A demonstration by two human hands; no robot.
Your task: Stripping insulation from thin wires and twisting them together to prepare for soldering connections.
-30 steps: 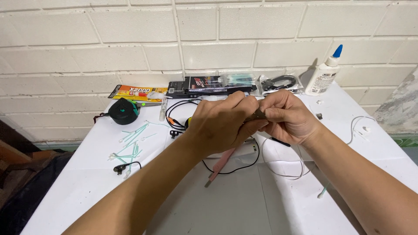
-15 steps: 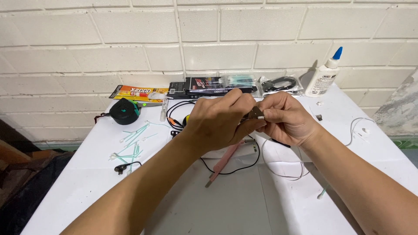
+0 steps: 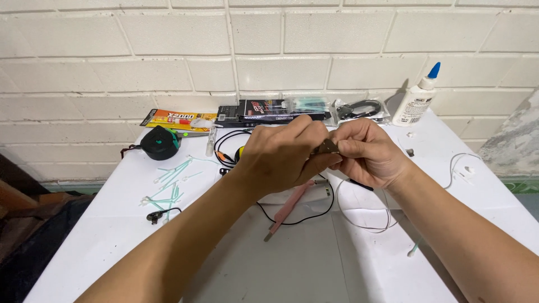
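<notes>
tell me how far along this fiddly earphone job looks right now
Laid out already: swabs, a black tape measure, a glue bottle and packets by the wall. In hand: the left hand and right hand meet over a small dark metallic part, each pinching it in a fingertip grip. Untouched: the pink tool, black cable and white earphone wire lie loose on the table.

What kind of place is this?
Probably a small home repair or hobby bench: a white table against a painted brick wall, strewn with cables, swabs and a glue bottle.
</notes>
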